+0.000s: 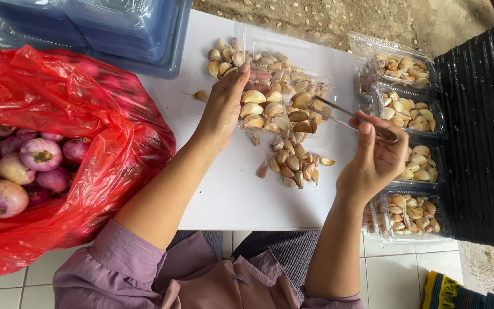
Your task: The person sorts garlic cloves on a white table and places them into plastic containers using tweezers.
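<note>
1. the right hand (373, 160) is closed around metal tongs (350, 117), whose tips pinch a garlic clove (302, 100) above the pile.
2. the left hand (224, 106) rests with fingers loosely curled, not gripping, its fingertips touching the clear plastic container (270, 46) and the cloves in it.
3. loose garlic cloves (293, 163) lie scattered on the white worktop (230, 194) between the two hands.
4. filled clear trays of garlic (410, 111) stand in a row at the right, beside a black crate (481, 143).
5. a red plastic bag (58, 103) of purple onions (40, 154) sits at the left.
</note>
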